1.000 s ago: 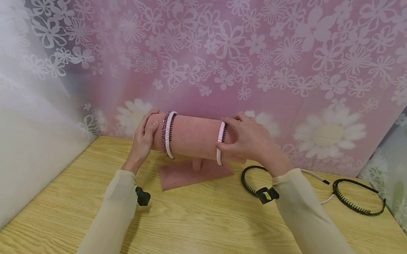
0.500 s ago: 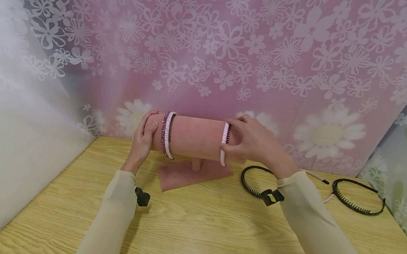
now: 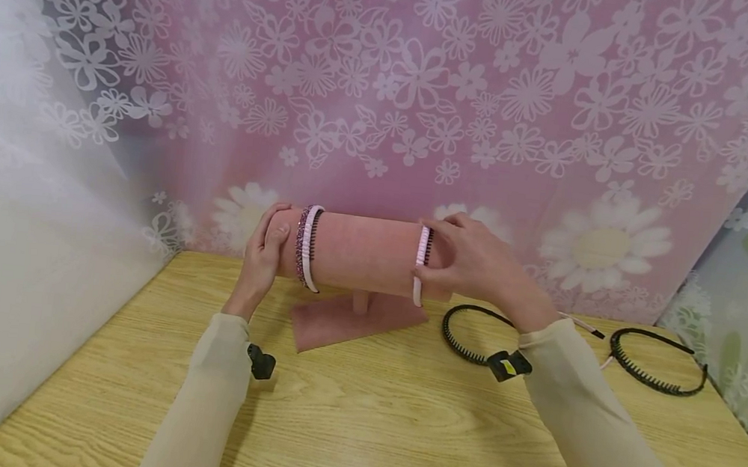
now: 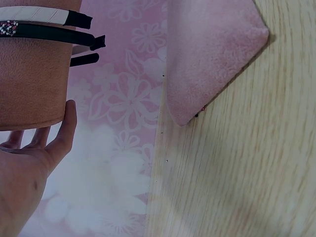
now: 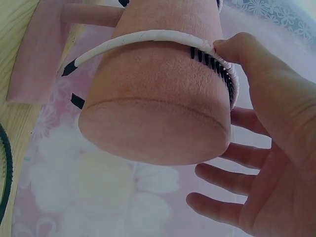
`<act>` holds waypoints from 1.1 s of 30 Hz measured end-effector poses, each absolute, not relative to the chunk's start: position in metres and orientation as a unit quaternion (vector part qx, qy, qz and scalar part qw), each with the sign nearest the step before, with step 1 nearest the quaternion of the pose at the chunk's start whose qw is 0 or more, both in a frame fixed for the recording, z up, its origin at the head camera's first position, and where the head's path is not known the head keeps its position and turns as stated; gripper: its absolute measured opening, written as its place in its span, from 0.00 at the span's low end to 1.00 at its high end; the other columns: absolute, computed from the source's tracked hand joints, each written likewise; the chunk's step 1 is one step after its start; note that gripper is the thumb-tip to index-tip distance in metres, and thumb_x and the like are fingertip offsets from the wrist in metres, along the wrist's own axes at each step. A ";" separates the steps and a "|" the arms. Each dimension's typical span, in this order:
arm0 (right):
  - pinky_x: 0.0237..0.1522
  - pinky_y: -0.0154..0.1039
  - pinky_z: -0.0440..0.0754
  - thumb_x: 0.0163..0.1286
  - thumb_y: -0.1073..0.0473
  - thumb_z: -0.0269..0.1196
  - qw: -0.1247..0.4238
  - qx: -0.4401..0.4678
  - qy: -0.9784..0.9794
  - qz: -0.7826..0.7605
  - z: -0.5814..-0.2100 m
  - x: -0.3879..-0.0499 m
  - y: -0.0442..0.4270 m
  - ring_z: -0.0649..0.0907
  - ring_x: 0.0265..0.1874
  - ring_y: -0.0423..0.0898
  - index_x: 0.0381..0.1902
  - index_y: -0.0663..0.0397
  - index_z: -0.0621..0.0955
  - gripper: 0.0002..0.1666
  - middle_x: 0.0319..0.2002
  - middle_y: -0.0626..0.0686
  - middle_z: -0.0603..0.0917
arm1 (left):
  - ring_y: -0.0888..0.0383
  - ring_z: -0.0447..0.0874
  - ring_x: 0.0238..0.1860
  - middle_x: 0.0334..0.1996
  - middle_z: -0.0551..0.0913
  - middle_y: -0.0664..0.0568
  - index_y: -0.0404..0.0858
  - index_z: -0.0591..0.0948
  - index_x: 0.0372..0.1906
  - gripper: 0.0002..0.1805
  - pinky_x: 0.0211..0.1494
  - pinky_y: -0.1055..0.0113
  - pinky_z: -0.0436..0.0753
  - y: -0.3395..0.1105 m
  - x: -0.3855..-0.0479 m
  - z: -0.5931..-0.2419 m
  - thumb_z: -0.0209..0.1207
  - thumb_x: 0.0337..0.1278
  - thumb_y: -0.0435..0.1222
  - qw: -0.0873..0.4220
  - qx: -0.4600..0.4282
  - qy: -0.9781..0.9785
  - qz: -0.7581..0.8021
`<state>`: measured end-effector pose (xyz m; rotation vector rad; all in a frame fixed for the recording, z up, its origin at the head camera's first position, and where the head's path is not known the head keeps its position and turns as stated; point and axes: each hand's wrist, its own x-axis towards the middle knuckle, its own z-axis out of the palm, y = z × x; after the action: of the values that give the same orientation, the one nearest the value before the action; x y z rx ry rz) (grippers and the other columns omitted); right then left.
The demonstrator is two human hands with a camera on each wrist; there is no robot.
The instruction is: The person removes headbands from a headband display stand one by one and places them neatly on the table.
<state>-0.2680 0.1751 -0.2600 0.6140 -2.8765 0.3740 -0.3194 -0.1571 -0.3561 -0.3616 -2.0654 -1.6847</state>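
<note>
A pink, plush-covered display stand for headbands [image 3: 367, 252] lies crosswise on the table, its padded roll raised on a short post above a flat base [image 3: 338, 324]. My left hand [image 3: 264, 253] grips the roll's left end; in the left wrist view its fingers [image 4: 63, 136] reach behind the rim. Close to that hand, a glittery purple headband [image 3: 301, 245] and a white toothed headband [image 3: 308, 250] sit side by side around the roll. Near the right end, my right hand [image 3: 479, 262] pinches a pale pink-white toothed headband [image 5: 158, 35] that straddles the roll, comb teeth inward.
On the table [image 3: 356, 420] to the right lie two black toothed headbands, one [image 3: 455, 339] partly behind my right wrist and one [image 3: 657, 382] farther right. A thin pink headband [image 3: 582, 323] between them is mostly hidden by the sleeve. A floral curtain [image 3: 385, 114] hangs behind.
The pale headband has slid a little to the right along the roll, with my right hand moving along with it. My left hand and the stand keep their place.
</note>
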 end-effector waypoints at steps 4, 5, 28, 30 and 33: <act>0.58 0.63 0.80 0.59 0.38 0.73 0.093 0.211 -0.963 0.139 -0.261 -0.267 0.179 0.77 0.64 0.61 0.77 0.43 0.69 0.51 0.69 0.63 0.73 | 0.42 0.75 0.63 0.71 0.74 0.43 0.41 0.71 0.73 0.25 0.69 0.48 0.71 -0.154 -0.308 -0.347 0.48 0.76 0.42 0.223 -0.129 -0.750 -0.609; 0.59 0.63 0.79 0.60 0.39 0.72 0.093 0.213 -0.962 0.140 -0.261 -0.267 0.180 0.77 0.63 0.60 0.77 0.43 0.69 0.50 0.68 0.63 0.73 | 0.42 0.75 0.63 0.71 0.74 0.43 0.41 0.71 0.73 0.25 0.69 0.48 0.71 -0.154 -0.307 -0.346 0.48 0.76 0.42 0.223 -0.129 -0.749 -0.610; 0.57 0.60 0.80 0.62 0.45 0.69 0.085 0.216 -0.964 0.130 -0.260 -0.258 0.199 0.79 0.59 0.62 0.77 0.47 0.68 0.47 0.66 0.65 0.74 | 0.43 0.74 0.65 0.73 0.72 0.45 0.44 0.70 0.74 0.25 0.70 0.48 0.70 -0.157 -0.324 -0.361 0.48 0.77 0.43 0.225 -0.138 -0.742 -0.616; 0.57 0.60 0.80 0.63 0.46 0.69 0.081 0.218 -0.965 0.124 -0.258 -0.257 0.200 0.79 0.60 0.63 0.78 0.46 0.67 0.47 0.67 0.65 0.74 | 0.44 0.75 0.65 0.73 0.73 0.48 0.45 0.70 0.74 0.25 0.69 0.49 0.71 -0.160 -0.333 -0.368 0.49 0.78 0.44 0.228 -0.137 -0.741 -0.617; 0.56 0.60 0.80 0.65 0.46 0.68 0.074 0.222 -0.966 0.115 -0.257 -0.257 0.202 0.79 0.60 0.63 0.79 0.45 0.65 0.47 0.68 0.66 0.74 | 0.47 0.76 0.64 0.72 0.74 0.53 0.47 0.71 0.73 0.25 0.68 0.50 0.72 -0.162 -0.338 -0.373 0.49 0.77 0.46 0.238 -0.139 -0.738 -0.616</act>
<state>-0.2566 0.2019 -0.2572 0.6657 -2.8986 0.3445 -0.3381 -0.1622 -0.3731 -0.3809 -2.0228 -1.6867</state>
